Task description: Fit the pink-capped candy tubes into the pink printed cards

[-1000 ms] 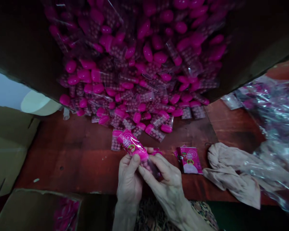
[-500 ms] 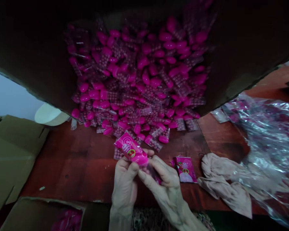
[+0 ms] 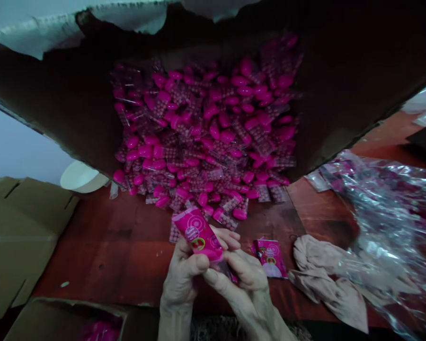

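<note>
A pink printed sachet (image 3: 198,233) is held between both hands over the table. My left hand (image 3: 180,277) is closed on its left side, thumb pressed on the front. My right hand (image 3: 246,279) is closed at its lower end, thumb and fingers pinching there. A clear part below the sachet is mostly hidden by the fingers. Just beyond the hands spreads a heap of small clear bead-filled containers (image 3: 213,173) with bright pink caps. Right of my right hand lie flat pink printed sachets (image 3: 270,258).
A big cardboard box (image 3: 326,94) on its side surrounds the heap. At left are a cardboard carton (image 3: 24,227) and a whitish bowl (image 3: 81,177). An open box (image 3: 46,322) with pink items stands front left. A beige cloth (image 3: 326,270) and clear plastic wrap (image 3: 383,227) lie right.
The view has tilted up slightly, showing the box's torn upper edge. The sachet in my hands stands straighter, and the pink cap and beads seen at its lower end are now mostly covered.
</note>
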Tool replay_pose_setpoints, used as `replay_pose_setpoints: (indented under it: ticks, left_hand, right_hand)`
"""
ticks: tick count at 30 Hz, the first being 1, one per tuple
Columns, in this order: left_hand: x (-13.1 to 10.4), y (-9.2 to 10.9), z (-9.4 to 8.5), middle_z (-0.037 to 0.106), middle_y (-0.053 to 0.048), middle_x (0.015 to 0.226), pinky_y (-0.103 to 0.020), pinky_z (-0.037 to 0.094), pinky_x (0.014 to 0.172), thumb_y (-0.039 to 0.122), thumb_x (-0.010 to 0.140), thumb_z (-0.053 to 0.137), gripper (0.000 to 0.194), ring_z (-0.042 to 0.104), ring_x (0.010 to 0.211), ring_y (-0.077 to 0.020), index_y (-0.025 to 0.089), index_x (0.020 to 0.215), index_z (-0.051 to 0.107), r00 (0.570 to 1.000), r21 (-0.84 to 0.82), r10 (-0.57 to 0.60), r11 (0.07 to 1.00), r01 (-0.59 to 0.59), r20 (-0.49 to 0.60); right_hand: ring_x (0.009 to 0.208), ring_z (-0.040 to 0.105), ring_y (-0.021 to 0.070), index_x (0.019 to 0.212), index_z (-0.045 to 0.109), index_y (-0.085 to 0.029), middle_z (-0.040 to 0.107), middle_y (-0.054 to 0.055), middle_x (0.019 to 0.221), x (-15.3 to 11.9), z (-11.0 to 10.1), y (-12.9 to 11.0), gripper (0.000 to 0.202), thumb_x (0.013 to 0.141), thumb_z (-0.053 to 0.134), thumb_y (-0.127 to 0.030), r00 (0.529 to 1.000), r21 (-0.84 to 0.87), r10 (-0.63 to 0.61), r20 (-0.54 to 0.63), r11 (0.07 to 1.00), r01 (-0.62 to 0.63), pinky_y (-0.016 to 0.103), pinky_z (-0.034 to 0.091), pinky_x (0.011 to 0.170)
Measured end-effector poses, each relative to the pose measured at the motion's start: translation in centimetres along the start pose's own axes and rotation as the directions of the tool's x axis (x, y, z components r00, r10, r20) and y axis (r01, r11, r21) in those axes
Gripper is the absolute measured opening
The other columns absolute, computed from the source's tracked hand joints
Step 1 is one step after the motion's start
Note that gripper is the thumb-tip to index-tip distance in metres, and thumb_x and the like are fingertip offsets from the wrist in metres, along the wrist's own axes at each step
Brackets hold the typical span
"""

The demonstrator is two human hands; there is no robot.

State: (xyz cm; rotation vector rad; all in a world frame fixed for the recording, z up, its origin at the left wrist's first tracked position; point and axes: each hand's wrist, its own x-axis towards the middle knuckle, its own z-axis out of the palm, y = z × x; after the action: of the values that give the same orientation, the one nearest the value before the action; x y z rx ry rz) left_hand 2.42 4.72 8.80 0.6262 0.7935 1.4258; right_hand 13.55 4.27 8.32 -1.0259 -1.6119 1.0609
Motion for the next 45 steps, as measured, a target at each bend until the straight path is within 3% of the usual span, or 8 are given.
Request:
replay_pose_setpoints:
  ticks: [4,12,17,22,27,31,38,45]
  left_hand:
    - [0.3,0.6,0.3,0.070,-0.013,0.085,-0.036,0.049,0.068,0.036,0.061,0.070,0.022,0.062,0.084,-0.0297,0.016,0.071,0.074,0.996,0.056,-0.086,0.995,0.085,0.025]
    - [-0.6,-1.0,2.0,0.070,-0.005,0.069,-0.020,0.045,0.057,0.021,0.066,0.071,0.013,0.055,0.054,-0.0094,0.014,0.077,0.072,0.926,0.064,-0.124,0.985,0.157,-0.357]
    - [-0.8,-0.7,1.6,0.070,-0.007,0.071,-0.025,0.049,0.061,0.030,0.065,0.073,0.022,0.060,0.060,-0.0138,0.014,0.081,0.071,0.941,-0.044,-0.147,0.989,0.140,-0.304]
    - [-0.5,-0.5,1.0,0.070,-0.006,0.069,-0.028,0.050,0.064,0.029,0.072,0.068,0.017,0.064,0.064,-0.0159,0.013,0.078,0.069,0.901,-0.135,-0.204,0.977,0.164,-0.383]
    - [-1.2,-1.3,1.4,0.070,-0.005,0.069,-0.027,0.050,0.065,0.028,0.072,0.068,0.018,0.063,0.064,-0.0150,0.012,0.081,0.068,0.894,-0.149,-0.182,0.980,0.132,-0.409]
    - [-1.7,-1.4,1.6,0.070,-0.005,0.071,-0.027,0.050,0.067,0.029,0.068,0.071,0.021,0.064,0.067,-0.0157,0.013,0.081,0.068,0.862,-0.190,-0.209,0.973,0.134,-0.461]
    - [-1.1,-0.3,0.7,0.072,-0.009,0.089,-0.026,0.050,0.069,0.031,0.070,0.070,0.024,0.065,0.075,-0.0172,0.015,0.087,0.070,0.930,-0.119,-0.124,0.989,0.088,-0.345]
    - [-2.0,-1.4,0.7,0.069,-0.003,0.066,-0.024,0.047,0.057,0.024,0.068,0.071,0.017,0.057,0.053,-0.0113,0.016,0.083,0.071,0.923,-0.103,-0.210,0.977,0.186,-0.322]
  right_hand:
    - [0.060,0.058,0.0155,0.077,0.069,-0.022,0.064,0.001,0.069,0.3,-0.3,0.0,0.012,0.077,0.064,-0.033,0.999,0.027,0.039,-0.026,0.999,-0.038,0.023,0.048,0.056]
    - [0.061,0.056,0.0134,0.082,0.066,-0.017,0.060,0.002,0.071,0.7,0.2,1.0,0.011,0.080,0.055,-0.021,0.995,0.027,0.042,-0.094,0.999,-0.040,0.021,0.046,0.056]
    - [0.058,0.055,0.0119,0.078,0.067,-0.017,0.060,0.000,0.068,0.9,-0.1,1.2,0.008,0.074,0.065,-0.023,0.983,0.117,0.183,0.004,0.976,-0.182,0.020,0.045,0.052]
    - [0.063,0.059,0.0139,0.081,0.069,-0.017,0.065,-0.001,0.070,0.8,0.2,1.2,0.028,0.056,0.079,-0.020,0.894,0.405,0.389,0.222,0.798,-0.447,0.024,0.051,0.060]
    - [0.056,0.060,0.0103,0.073,0.059,-0.018,0.062,-0.003,0.065,0.4,0.9,1.0,0.033,0.051,0.082,-0.022,0.865,0.568,0.497,0.065,0.695,-0.442,0.020,0.052,0.056]
    - [0.052,0.058,0.0105,0.064,0.047,-0.020,0.058,-0.004,0.062,0.3,1.2,0.5,0.042,0.045,0.084,-0.023,0.876,0.583,0.482,-0.032,0.721,-0.375,0.020,0.052,0.051]
    - [0.045,0.051,0.0083,0.061,0.048,-0.019,0.054,-0.005,0.052,0.2,0.8,0.1,0.029,0.061,0.074,-0.031,0.905,0.282,0.424,0.030,0.865,-0.415,0.016,0.042,0.041]
    - [0.045,0.047,0.0060,0.058,0.048,-0.018,0.053,-0.006,0.053,0.5,0.3,-0.2,0.028,0.057,0.076,-0.022,0.897,0.354,0.438,0.060,0.831,-0.429,0.014,0.040,0.041]
